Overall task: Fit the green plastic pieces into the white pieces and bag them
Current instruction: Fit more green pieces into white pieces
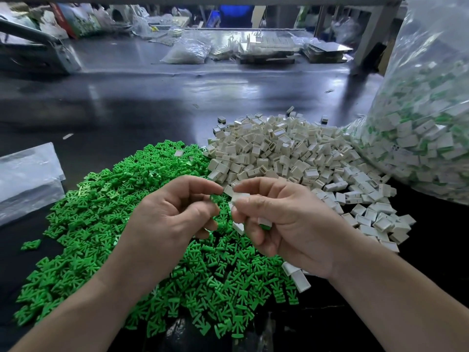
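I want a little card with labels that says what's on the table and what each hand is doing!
left hand: pinches one green piece
right hand: pinches one white piece, with more pieces tucked in its palm
green pile: loose on the dark table, under both hands
white pile: behind the hands, right of the green pile
big clear bag: far right, full of white and green pieces
flat clear bag: left edge

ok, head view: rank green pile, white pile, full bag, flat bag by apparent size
1. green pile
2. white pile and full bag: about alike, bag cropped at frame edge
3. flat bag
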A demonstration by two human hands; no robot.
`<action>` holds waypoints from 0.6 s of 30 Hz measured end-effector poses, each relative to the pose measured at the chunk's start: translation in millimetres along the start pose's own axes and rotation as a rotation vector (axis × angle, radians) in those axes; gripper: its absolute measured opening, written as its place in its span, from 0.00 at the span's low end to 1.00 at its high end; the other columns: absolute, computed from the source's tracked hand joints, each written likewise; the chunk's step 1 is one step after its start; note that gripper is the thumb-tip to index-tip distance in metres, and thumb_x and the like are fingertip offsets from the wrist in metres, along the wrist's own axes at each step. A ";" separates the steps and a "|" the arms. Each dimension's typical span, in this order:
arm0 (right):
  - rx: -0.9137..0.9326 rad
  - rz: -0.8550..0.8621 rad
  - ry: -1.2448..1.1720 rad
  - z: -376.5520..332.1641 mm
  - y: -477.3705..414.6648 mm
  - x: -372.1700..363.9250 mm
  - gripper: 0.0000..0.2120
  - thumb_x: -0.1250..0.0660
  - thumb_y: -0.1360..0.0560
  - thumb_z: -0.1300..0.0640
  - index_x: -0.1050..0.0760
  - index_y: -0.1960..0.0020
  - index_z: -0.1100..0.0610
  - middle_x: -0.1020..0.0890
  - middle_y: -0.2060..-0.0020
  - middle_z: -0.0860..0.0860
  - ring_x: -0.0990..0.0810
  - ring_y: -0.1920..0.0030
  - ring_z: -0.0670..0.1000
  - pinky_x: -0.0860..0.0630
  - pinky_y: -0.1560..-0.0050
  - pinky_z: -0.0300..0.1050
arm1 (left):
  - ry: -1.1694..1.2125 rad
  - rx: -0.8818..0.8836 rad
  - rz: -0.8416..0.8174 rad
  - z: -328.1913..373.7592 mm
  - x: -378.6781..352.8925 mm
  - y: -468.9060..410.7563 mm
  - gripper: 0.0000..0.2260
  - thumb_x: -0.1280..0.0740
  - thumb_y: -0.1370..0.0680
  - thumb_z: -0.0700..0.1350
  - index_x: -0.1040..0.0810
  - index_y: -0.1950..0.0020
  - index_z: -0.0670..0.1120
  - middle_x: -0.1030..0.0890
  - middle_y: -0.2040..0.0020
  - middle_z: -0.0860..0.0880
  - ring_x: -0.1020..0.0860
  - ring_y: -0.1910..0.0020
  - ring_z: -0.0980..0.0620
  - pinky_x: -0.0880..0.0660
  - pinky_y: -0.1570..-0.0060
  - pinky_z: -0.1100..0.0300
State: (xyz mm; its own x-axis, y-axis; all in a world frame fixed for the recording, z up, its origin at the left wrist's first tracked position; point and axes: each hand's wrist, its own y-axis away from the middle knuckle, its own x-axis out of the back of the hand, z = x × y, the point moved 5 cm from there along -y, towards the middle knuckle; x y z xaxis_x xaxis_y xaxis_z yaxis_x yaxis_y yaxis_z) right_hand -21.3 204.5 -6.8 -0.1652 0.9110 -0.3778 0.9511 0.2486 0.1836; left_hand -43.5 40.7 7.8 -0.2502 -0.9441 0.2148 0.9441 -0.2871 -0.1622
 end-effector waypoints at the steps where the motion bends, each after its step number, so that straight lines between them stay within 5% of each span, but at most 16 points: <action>1: -0.003 -0.002 -0.015 0.4 0.2 -0.9 0.12 0.30 0.24 0.67 0.26 0.42 0.61 0.19 0.65 0.56 0.26 0.76 0.47 0.33 0.81 0.36 | 0.033 0.007 -0.002 -0.9 -0.7 -0.4 0.09 0.30 0.25 0.39 0.17 0.53 0.53 0.16 0.62 0.46 0.18 0.65 0.53 0.22 0.65 0.65; 5: -0.006 -0.026 0.030 -1.5 2.0 -2.7 0.03 0.32 0.22 0.60 0.22 0.50 0.59 0.19 0.65 0.55 0.28 0.78 0.45 0.35 0.81 0.34 | 0.161 0.046 0.000 -4.3 -1.1 -1.5 0.08 0.29 0.29 0.48 0.19 0.52 0.47 0.14 0.58 0.44 0.15 0.60 0.46 0.20 0.64 0.60; 9: -0.016 0.025 0.096 -2.1 2.0 -0.9 0.09 0.29 0.27 0.50 0.20 0.65 0.51 0.23 0.69 0.52 0.31 0.78 0.45 0.38 0.81 0.34 | 0.161 0.045 0.012 -6.8 1.5 -1.5 0.08 0.26 0.28 0.52 0.17 0.55 0.49 0.18 0.62 0.47 0.19 0.63 0.50 0.22 0.64 0.61; 18: 0.042 -0.001 0.010 1.2 0.9 -5.2 0.06 0.27 0.30 0.56 0.16 0.55 0.55 0.20 0.66 0.53 0.28 0.76 0.46 0.35 0.80 0.35 | 0.486 0.130 -0.025 -4.2 -8.5 -0.1 0.05 0.25 0.32 0.47 0.16 0.59 0.48 0.19 0.64 0.44 0.20 0.68 0.49 0.25 0.72 0.61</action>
State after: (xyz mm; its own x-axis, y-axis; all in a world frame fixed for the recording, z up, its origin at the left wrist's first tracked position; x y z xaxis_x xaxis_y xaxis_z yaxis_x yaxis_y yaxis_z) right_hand -19.2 199.5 -5.7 -0.1680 0.9141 -0.3690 0.9611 0.2351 0.1448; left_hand -42.3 48.1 1.9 -0.3154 -0.9122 -0.2615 0.9476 -0.3176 -0.0349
